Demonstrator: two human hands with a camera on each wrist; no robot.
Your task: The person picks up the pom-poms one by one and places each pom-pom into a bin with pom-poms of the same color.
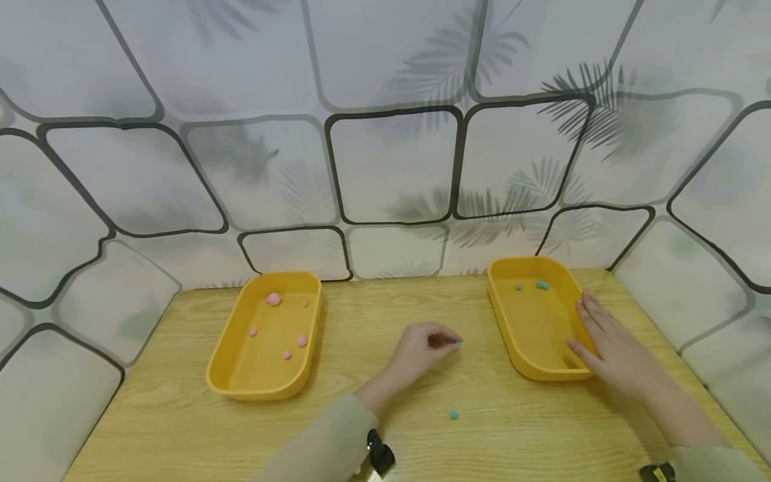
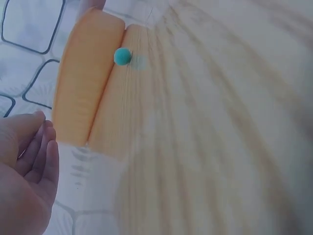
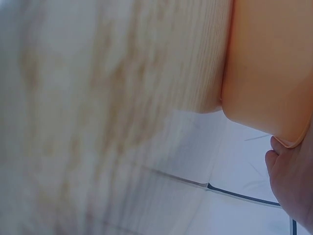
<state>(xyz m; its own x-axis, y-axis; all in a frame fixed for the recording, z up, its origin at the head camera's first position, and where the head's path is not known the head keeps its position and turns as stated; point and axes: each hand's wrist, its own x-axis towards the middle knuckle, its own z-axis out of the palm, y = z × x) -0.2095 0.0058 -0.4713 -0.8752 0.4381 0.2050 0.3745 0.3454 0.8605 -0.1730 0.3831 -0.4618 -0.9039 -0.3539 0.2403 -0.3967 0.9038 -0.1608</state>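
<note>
My left hand pinches a tiny teal ball between thumb and fingertips, low over the table between the two trays. In the left wrist view, the left hand shows thumb and fingers brought together. A second teal ball lies on the table nearer the front, and a teal ball shows large in the left wrist view. My right hand rests with straight fingers on the right rim of the right yellow tray. Several teal balls lie at that tray's far end.
A second yellow tray stands at the left with several pink balls of different sizes inside. Patterned cloth walls enclose the wooden table at the back and both sides.
</note>
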